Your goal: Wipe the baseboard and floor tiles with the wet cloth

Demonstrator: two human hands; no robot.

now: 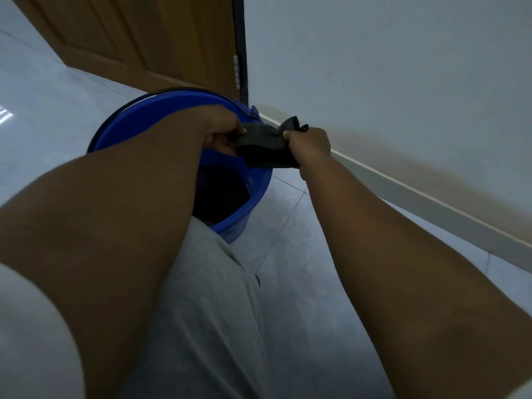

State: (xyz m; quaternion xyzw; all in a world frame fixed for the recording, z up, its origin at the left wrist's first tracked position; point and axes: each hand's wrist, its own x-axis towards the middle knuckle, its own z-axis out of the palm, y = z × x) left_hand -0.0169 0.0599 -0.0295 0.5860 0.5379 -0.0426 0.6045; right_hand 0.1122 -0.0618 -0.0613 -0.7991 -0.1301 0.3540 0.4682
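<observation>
Two hands in view, both closed on one dark cloth (266, 149). Left hand (221, 133) grips the cloth's left end; right hand (312, 146) is a fist around the right end, with a short tail of cloth sticking up past the knuckles. The cloth spans the gap between the hands and is held in the air above the right-hand rim of one blue bucket (144, 122). The bucket stands on the floor; its inside looks dark, contents not discernible. One thin dark handle lies along the far rim.

Floor (299, 283): pale grey tiles, two grout lines visible, crossing just right of the bucket. One baseboard (426, 203), light-coloured, runs diagonally along the foot of the wall (374, 67), to the right of the hands; the cloth is near it but not touching. One wooden door (138, 38) behind the bucket, with one hinge visible on its right edge. The person's grey-clothed leg (207, 312) lies between the two forearms.
</observation>
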